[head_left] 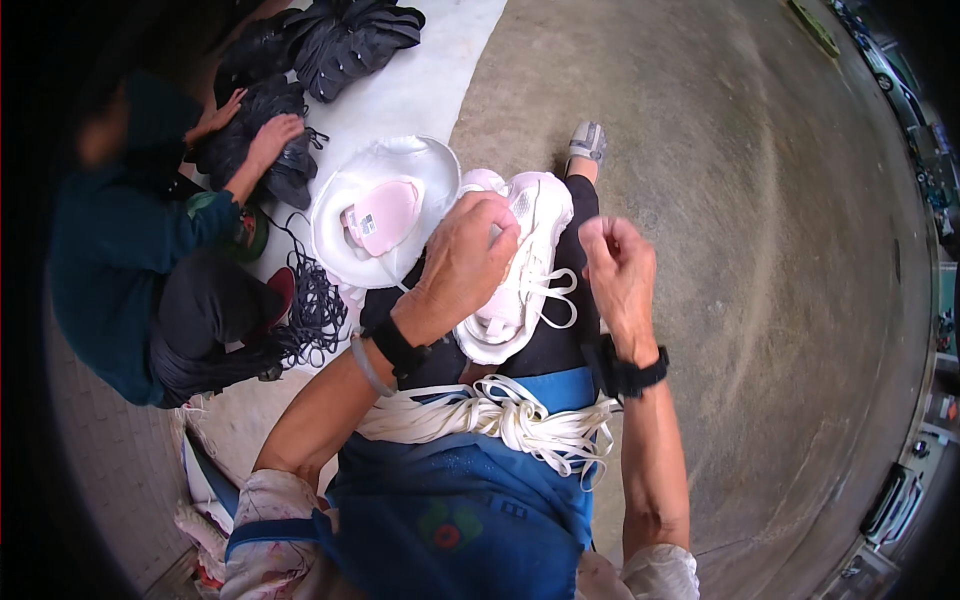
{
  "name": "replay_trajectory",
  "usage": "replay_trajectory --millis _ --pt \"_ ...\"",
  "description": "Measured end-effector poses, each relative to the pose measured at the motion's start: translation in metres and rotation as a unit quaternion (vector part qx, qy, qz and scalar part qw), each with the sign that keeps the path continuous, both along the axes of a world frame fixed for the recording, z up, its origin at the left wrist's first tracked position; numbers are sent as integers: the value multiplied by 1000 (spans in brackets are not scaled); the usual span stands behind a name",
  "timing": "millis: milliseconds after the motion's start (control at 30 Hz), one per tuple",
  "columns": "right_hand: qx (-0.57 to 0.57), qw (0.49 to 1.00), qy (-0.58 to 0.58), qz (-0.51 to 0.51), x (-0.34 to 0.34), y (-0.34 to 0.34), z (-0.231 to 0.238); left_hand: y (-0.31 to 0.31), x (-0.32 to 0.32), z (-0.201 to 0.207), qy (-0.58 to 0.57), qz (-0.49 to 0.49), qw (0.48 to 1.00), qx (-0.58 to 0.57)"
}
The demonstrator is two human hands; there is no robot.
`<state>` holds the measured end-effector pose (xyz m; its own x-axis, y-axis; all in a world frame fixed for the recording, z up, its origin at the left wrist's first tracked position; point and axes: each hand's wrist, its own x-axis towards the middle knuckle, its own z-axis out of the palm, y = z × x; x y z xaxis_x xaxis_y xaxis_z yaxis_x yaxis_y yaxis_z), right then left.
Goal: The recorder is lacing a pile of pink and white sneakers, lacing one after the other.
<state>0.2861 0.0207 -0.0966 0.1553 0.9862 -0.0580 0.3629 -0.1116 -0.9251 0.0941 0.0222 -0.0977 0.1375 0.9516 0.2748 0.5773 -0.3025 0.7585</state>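
Observation:
A white sneaker upper [540,215] with pale pink lining lies across my lap, a loose white shoelace [558,298] looping from its right side. My left hand [465,255] is closed over the upper's left side, fingers curled. My right hand [620,270] is raised just right of the upper, apart from it, with thumb and fingers pinched together. What either hand grips, if anything, does not show. A bundle of white shoelaces [510,418] rests over my blue apron [440,490]. To the left of my left hand sits a rounded white piece with a pink tongue [385,218].
At the left a co-worker [130,260] has both hands on black shoe uppers [265,140], with more black uppers [355,45] beyond. Black laces [318,310] hang nearby. A white sheet [455,60] borders the concrete floor [760,300]. Vehicles [893,505] stand at the far right.

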Motion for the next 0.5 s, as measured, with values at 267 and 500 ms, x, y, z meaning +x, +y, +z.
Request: replay_trajectory --millis 267,500 --pt "-19 999 -28 -32 1 -74 7 -49 -15 26 79 -5 996 44" --pt "66 996 -64 16 -19 -75 5 -49 -6 19 105 1 994 43"
